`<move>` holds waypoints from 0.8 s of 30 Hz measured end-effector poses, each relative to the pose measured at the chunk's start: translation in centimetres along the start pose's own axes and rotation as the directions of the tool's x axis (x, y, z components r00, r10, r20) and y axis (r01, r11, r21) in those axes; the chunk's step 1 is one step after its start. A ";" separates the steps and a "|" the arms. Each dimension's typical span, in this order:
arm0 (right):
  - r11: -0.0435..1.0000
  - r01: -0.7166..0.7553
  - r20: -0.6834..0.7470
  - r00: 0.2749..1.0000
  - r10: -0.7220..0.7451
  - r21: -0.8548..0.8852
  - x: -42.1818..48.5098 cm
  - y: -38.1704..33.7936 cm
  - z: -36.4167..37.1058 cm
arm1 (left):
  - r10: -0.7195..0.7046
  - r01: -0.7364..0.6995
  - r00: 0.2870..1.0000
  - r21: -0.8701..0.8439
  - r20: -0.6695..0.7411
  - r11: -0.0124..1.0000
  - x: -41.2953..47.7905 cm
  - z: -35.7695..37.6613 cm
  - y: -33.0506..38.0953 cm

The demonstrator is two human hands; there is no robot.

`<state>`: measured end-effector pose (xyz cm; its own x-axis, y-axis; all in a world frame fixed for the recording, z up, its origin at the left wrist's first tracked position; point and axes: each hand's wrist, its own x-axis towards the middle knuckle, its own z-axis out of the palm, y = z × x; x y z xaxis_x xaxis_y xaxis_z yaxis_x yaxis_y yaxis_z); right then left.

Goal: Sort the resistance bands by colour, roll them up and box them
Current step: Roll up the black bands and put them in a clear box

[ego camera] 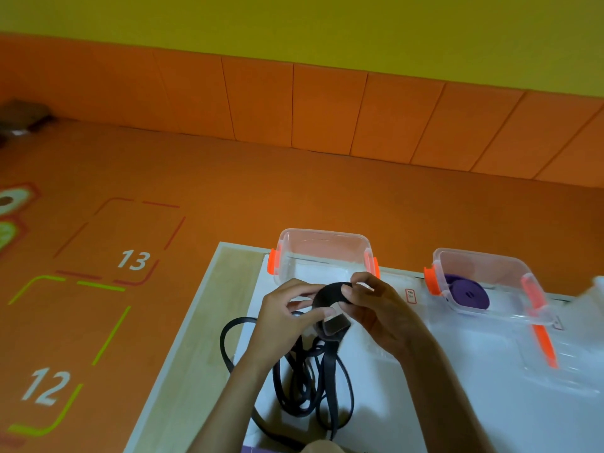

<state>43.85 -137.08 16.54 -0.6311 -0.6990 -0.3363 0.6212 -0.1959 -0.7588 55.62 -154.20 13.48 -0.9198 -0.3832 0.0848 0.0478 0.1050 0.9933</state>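
Note:
Both hands hold a partly rolled black resistance band (330,297) above the white table (425,403). My left hand (287,318) pinches the roll from the left with the thumb on its lower edge. My right hand (376,308) grips it from the right, fingers curled over the top. Loose black band loops (304,384) hang from the roll and lie tangled on the table below. A clear box with orange clips (323,250) stands just behind the hands with nothing visible inside. A second clear box (483,282) to the right holds a rolled purple band (467,294).
A clear lid with an orange clip (545,348) lies at the right by the second box. The table's left edge (183,338) runs diagonally over an orange floor with painted numbers 12 and 13. An orange padded wall stands behind.

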 end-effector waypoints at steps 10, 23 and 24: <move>0.984 -0.140 -0.194 0.974 0.117 -0.111 -0.2 0.9 0.7 | 0.036 -0.035 0.998 0.018 -0.049 0.999 0.7 0.6 0.7; 0.918 -0.043 -0.386 0.914 -0.123 -0.395 -0.4 1.1 2.0 | 0.130 -0.119 0.991 0.304 -0.015 0.945 0.7 1.3 0.4; 0.925 -0.042 -0.407 0.905 -0.126 -0.379 -0.3 1.0 1.9 | 0.127 -0.115 0.992 0.324 -0.014 0.939 0.7 1.4 0.4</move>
<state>45.59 -138.36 16.92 -0.8383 -0.3278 -0.4356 0.4247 0.1085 -0.8988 54.50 -153.14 13.78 -0.9007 -0.3798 0.2112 0.0250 0.4398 0.8977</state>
